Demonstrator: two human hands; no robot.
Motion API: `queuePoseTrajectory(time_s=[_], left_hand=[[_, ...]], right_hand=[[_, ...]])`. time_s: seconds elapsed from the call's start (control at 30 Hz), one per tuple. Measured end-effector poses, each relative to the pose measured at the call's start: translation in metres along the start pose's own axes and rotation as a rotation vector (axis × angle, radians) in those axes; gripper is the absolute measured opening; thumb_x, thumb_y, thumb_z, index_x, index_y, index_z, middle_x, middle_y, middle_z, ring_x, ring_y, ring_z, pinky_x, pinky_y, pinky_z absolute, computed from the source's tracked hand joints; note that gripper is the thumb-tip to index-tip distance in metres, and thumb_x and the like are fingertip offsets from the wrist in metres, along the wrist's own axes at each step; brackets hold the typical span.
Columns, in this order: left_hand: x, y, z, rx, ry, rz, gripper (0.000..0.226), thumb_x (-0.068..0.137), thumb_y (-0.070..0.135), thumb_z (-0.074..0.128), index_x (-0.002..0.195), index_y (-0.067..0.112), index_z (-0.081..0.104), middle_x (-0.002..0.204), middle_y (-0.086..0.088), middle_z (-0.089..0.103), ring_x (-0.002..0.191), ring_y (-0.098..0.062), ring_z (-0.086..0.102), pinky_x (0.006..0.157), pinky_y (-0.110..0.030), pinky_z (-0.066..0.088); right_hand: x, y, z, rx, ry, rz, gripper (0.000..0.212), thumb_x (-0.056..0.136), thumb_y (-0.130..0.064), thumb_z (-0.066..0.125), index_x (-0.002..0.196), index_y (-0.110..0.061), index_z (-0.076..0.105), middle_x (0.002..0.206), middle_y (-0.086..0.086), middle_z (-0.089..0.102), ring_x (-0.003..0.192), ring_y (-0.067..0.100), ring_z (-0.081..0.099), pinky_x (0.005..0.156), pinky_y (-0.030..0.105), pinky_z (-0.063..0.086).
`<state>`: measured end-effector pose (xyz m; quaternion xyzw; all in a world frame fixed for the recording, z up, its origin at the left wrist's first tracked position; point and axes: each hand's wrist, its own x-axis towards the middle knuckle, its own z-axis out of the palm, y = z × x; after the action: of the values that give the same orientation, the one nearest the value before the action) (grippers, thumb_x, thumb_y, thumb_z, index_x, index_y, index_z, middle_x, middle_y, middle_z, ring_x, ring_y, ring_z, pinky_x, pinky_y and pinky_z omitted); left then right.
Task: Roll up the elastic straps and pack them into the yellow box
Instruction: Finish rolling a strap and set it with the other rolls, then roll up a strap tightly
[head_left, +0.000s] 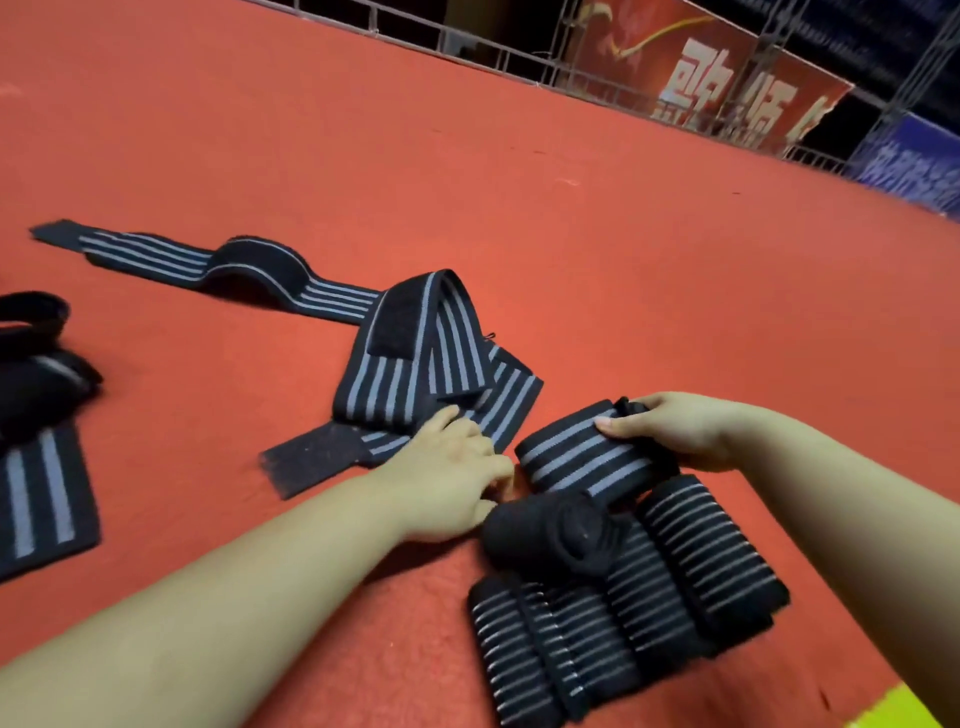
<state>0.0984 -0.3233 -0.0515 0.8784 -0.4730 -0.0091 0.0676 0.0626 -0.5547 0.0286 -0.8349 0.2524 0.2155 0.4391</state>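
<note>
Presently, 1 red carpeted floor (467, 156) carried all items.

Item 1: rolled strap (582, 457), black with grey stripes, near the floor's lower right, just above a cluster of finished rolls (623, 613). The right hand (680, 431) gripped its far end, fingers curled over the top of the roll. Judged soft, light and springy; likely to unwind unless held across the outer wrap.

Item 2: unrolled strap (426, 364), striped, folded loosely at mid-floor, its long tail running toward the left edge. The left hand (452, 467) rested on its near end, fingers fairly straight and pressing on the fabric, not plainly curled round it. Judged limp and stretchy; best taken at 1 end, where the dark fastening patch (317, 457) gives a firmer start for rolling.

Item 3: further straps (41, 415), unrolled, at the left edge, partly out of view and blurred.

Item 4: yellow object (904, 709) at the lower right corner, only a sliver visible; probably the yellow box, though this cannot be confirmed. No roll seen inside it.
</note>
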Motion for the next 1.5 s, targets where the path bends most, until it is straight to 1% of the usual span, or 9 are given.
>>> queuePoseTrajectory(time_s=[0.13, 0.33, 0.43, 0.6, 0.73, 0.93, 1.17, 1.3, 1.5], left_hand=[[0.004, -0.002, 0.003, -0.044, 0.121, -0.063, 0.032, 0.093, 0.035, 0.044, 0.124, 0.027, 0.050, 0.119, 0.005, 0.054, 0.121, -0.018, 0.038, 0.110, -0.030, 0.012], [0.007, 0.005, 0.004, -0.236, 0.168, -0.124, 0.027, 0.092, 0.032, 0.048, 0.118, 0.029, 0.056, 0.114, 0.009, 0.059, 0.115, -0.015, 0.043, 0.105, -0.026, 0.020], [0.000, 0.006, -0.003, -0.377, 0.257, -0.145, 0.026, 0.090, 0.022, 0.052, 0.113, 0.030, 0.062, 0.108, 0.012, 0.062, 0.108, -0.010, 0.048, 0.102, -0.025, 0.027], [-0.031, 0.010, -0.017, -0.574, 0.179, -0.103, 0.047, 0.073, 0.004, 0.051, 0.111, 0.029, 0.060, 0.106, 0.008, 0.065, 0.097, -0.009, 0.057, 0.089, -0.026, 0.043], [-0.043, 0.019, -0.018, -0.645, 0.099, -0.064, 0.047, 0.075, 0.016, 0.067, 0.119, 0.026, 0.053, 0.111, 0.011, 0.062, 0.100, -0.006, 0.057, 0.091, -0.024, 0.043], [-0.045, 0.028, -0.023, -0.798, 0.270, -0.133, 0.041, 0.078, 0.028, 0.073, 0.114, 0.028, 0.053, 0.106, 0.011, 0.064, 0.101, -0.007, 0.059, 0.093, -0.033, 0.044], [-0.072, 0.044, -0.058, -0.546, 0.747, -0.016, 0.041, 0.075, 0.027, 0.055, 0.116, 0.031, 0.059, 0.117, 0.011, 0.053, 0.113, -0.005, 0.045, 0.101, -0.007, 0.025], [-0.093, 0.056, -0.071, -0.390, 0.951, -0.198, 0.050, 0.068, 0.024, 0.049, 0.115, 0.031, 0.066, 0.090, 0.004, 0.048, 0.084, -0.013, 0.041, 0.080, -0.018, 0.032], [-0.122, 0.081, -0.090, -1.088, 0.763, -0.321, 0.058, 0.081, -0.012, 0.053, 0.128, 0.022, 0.053, 0.103, 0.012, 0.052, 0.086, 0.001, 0.054, 0.080, -0.006, 0.043]], right_hand=[[0.004, 0.005, 0.014, -0.056, -0.061, 0.027, 0.019, 0.086, -0.027, 0.066, 0.090, -0.008, 0.065, 0.076, 0.001, 0.074, 0.065, 0.013, 0.071, 0.057, 0.021, 0.055], [0.003, -0.002, 0.011, -0.614, 0.218, -0.122, 0.058, 0.076, -0.048, 0.072, 0.123, -0.018, 0.055, 0.124, 0.004, 0.057, 0.112, 0.020, 0.055, 0.093, 0.029, 0.042], [-0.018, -0.024, 0.015, -0.556, 0.347, -0.400, 0.044, 0.080, -0.036, 0.072, 0.120, -0.023, 0.058, 0.117, 0.000, 0.060, 0.109, 0.019, 0.056, 0.089, 0.038, 0.050], [-0.064, -0.053, 0.046, -0.747, -0.016, -0.413, 0.032, 0.078, -0.028, 0.073, 0.109, -0.028, 0.064, 0.096, -0.010, 0.068, 0.089, 0.009, 0.062, 0.078, 0.017, 0.047], [-0.072, -0.047, 0.073, -1.011, 0.045, -0.402, 0.044, 0.077, -0.034, 0.073, 0.118, -0.027, 0.061, 0.100, -0.008, 0.067, 0.090, 0.012, 0.062, 0.074, 0.022, 0.042], [-0.091, -0.042, 0.069, -0.609, 0.089, -0.454, 0.026, 0.080, -0.022, 0.073, 0.104, -0.019, 0.063, 0.078, -0.007, 0.066, 0.068, 0.011, 0.065, 0.064, 0.021, 0.052], [-0.133, -0.061, 0.069, 0.174, -0.016, -0.268, 0.017, 0.091, -0.027, 0.060, 0.085, -0.010, 0.063, 0.070, 0.004, 0.066, 0.059, 0.016, 0.063, 0.067, 0.029, 0.050], [-0.148, -0.059, 0.084, 0.427, -0.184, -0.221, 0.008, 0.090, -0.023, 0.059, 0.087, -0.017, 0.063, 0.074, 0.003, 0.062, 0.063, 0.011, 0.062, 0.064, 0.020, 0.044], [-0.165, -0.054, 0.098, 0.437, 0.021, -0.403, 0.027, 0.084, -0.002, 0.066, 0.086, -0.016, 0.043, 0.077, 0.002, 0.060, 0.055, 0.007, 0.061, 0.051, 0.019, 0.050]])
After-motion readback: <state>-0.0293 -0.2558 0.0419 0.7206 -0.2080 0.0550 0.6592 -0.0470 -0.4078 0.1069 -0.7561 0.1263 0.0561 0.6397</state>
